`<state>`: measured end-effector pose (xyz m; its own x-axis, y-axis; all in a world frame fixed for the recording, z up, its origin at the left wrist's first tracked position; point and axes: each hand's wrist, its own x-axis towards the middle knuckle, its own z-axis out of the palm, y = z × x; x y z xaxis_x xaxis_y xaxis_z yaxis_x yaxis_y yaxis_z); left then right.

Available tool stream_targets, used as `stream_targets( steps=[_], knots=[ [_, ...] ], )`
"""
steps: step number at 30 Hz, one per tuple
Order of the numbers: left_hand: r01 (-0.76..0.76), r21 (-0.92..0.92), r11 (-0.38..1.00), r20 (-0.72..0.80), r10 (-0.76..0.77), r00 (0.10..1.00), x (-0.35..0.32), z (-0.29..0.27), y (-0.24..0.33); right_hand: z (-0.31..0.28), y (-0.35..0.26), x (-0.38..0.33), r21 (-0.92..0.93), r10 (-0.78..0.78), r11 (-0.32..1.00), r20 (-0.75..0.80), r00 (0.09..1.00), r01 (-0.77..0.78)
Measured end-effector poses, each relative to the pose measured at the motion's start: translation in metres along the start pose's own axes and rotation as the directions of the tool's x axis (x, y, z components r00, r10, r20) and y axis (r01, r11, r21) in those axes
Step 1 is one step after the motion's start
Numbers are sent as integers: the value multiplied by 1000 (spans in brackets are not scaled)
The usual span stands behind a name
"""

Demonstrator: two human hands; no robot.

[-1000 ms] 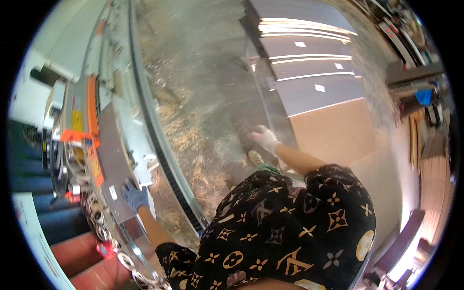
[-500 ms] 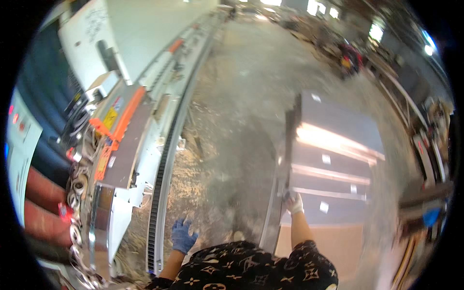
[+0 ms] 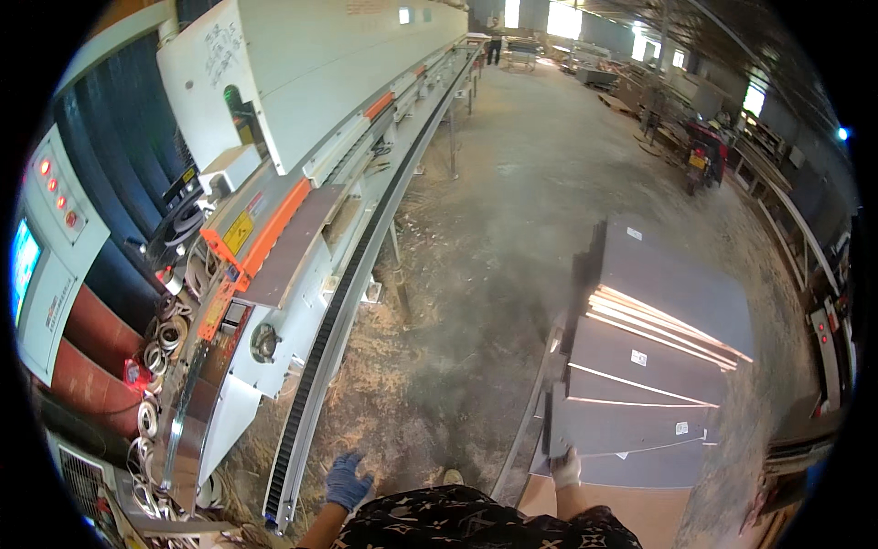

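My right hand, in a pale glove, is closed on the near left corner of a dark grey board. That board lies tilted over a stack of similar grey boards to my right, several of them overlapping with pale edges. Beneath its near side another grey board shows, resting on a light brown panel. My left hand, in a blue glove, hangs with its fingers apart and holds nothing. It is just right of the near end of a long black roller track.
On the left stands a long white machine with an orange guard and a control panel. Rolls of edging tape crowd its near side. Sawdust covers the floor. A motorcycle and a person are farther off.
My right hand has come nearer to me, and the grey board's near edge has come with it, sliding over the stack. The view has shifted; my left hand stays low and open.
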<state>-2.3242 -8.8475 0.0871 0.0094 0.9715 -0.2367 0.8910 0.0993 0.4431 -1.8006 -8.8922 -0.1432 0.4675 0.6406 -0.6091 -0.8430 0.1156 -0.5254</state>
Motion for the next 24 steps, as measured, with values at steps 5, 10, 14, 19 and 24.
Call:
stream_targets(
  steps=[5, 10, 14, 19, 24],
  knots=[
    [-164, -19, 986, 177, 165, 970, 32, 26, 51, -50, 36, -75, -96, 54, 994, 37, 998, -50],
    [-309, -87, 947, 277, 321, 906, 55, 40, 81, -67, 38, -79, -98, 121, 984, -259, 958, -150],
    [-357, -32, 933, 265, 353, 897, 48, 43, 83, -47, 31, -81, -1, 219, 974, -228, 949, -225],
    [-342, 13, 940, 243, 329, 913, 34, 51, 67, -43, 34, -81, -90, 124, 981, -391, 912, -173],
    [18, 340, 940, -105, 19, 994, 64, 20, 11, -73, 39, -62, -260, 102, 943, -371, 923, -209]
  ],
)
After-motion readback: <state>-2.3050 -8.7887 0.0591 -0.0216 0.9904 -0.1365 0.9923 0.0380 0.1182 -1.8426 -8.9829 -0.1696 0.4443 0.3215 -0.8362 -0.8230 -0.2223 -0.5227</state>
